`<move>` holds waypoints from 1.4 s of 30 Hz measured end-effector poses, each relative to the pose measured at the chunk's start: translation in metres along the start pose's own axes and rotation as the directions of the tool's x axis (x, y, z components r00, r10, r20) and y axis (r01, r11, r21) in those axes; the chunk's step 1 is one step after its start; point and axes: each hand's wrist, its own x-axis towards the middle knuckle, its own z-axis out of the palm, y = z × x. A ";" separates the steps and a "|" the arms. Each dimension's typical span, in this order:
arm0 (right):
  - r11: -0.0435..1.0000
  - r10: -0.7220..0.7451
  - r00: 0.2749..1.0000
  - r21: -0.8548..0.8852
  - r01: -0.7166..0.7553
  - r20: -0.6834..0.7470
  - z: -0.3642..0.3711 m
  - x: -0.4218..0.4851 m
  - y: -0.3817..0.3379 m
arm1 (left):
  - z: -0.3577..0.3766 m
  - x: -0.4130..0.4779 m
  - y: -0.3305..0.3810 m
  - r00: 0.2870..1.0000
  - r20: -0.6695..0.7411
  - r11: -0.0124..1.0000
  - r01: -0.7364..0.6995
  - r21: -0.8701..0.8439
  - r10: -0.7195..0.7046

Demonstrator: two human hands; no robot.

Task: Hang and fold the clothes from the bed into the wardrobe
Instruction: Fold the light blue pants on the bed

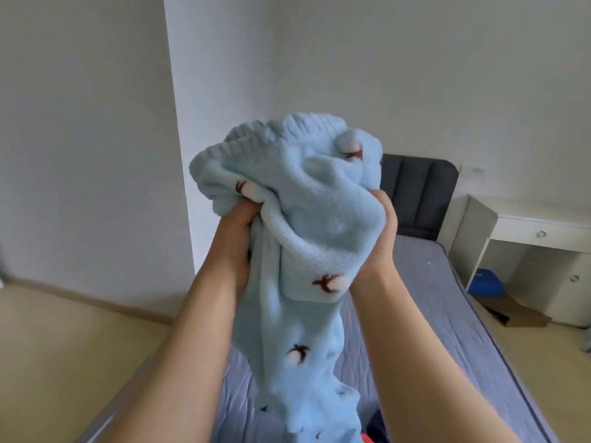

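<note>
A fluffy light-blue garment (pixel 307 219) with small white-and-brown motifs and a ribbed edge is bunched up in front of me, above the bed (pixel 431 298). My left hand (pixel 238 231) grips its left side, fingers buried in the fabric. My right hand (pixel 382 231) grips its right side. The rest of the garment hangs down between my forearms toward the grey-blue sheet. A dark piece and a red piece of clothing (pixel 375 430) show at the bottom edge, mostly hidden.
A dark padded headboard (pixel 419 196) stands at the far end of the bed. To the right is a white desk (pixel 537 231) with a drawer, with a blue box (pixel 487 284) and cardboard beneath. White walls and a beige floor (pixel 64 346) lie left.
</note>
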 end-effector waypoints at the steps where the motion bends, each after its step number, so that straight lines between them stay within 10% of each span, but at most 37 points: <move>1: 0.997 0.066 0.997 0.036 -0.065 -0.032 -0.004 -0.006 0.009 | -0.007 -0.002 -0.008 0.998 -0.027 0.998 0.049 0.042 -0.048; 5: 0.951 0.259 0.954 -0.133 -0.280 -0.153 -0.056 -0.038 0.078 | -0.053 -0.024 -0.068 0.956 -0.201 0.973 0.226 0.054 -0.211; 9: 0.791 0.612 0.774 0.120 -0.600 -0.163 -0.110 -0.074 0.150 | -0.090 -0.054 -0.121 0.858 -0.287 0.894 0.447 0.007 -0.427; 14: 0.380 0.596 0.743 -0.709 -0.594 -0.303 -0.146 -0.104 0.209 | -0.111 -0.067 -0.144 0.802 -0.317 0.824 0.558 0.094 -0.507; 16: 0.272 0.561 0.751 -0.780 -0.564 -0.348 -0.148 -0.107 0.214 | -0.113 -0.072 -0.148 0.804 -0.251 0.801 0.581 0.143 -0.539; 23: 0.546 0.570 0.821 -0.730 -0.411 -0.036 -0.121 -0.097 0.195 | -0.118 -0.062 -0.142 0.825 0.103 0.826 0.535 0.175 -0.556; 28: 0.536 0.599 0.798 -0.769 -0.348 0.057 -0.097 -0.082 0.180 | -0.119 -0.046 -0.121 0.831 0.193 0.825 0.434 0.362 -0.522; 35: 0.567 0.259 0.966 -0.809 -0.154 -0.002 -0.080 -0.071 0.179 | -0.138 -0.034 -0.112 0.896 0.120 0.590 0.176 0.788 -0.427; 39: 0.542 0.204 0.978 -0.837 -0.078 0.041 -0.073 -0.069 0.180 | -0.131 -0.043 -0.113 0.788 0.274 0.565 0.113 0.817 -0.552; 42: 0.519 0.183 0.981 -0.853 -0.045 0.059 -0.076 -0.068 0.180 | -0.122 -0.050 -0.112 0.842 0.269 0.554 0.042 0.832 -0.467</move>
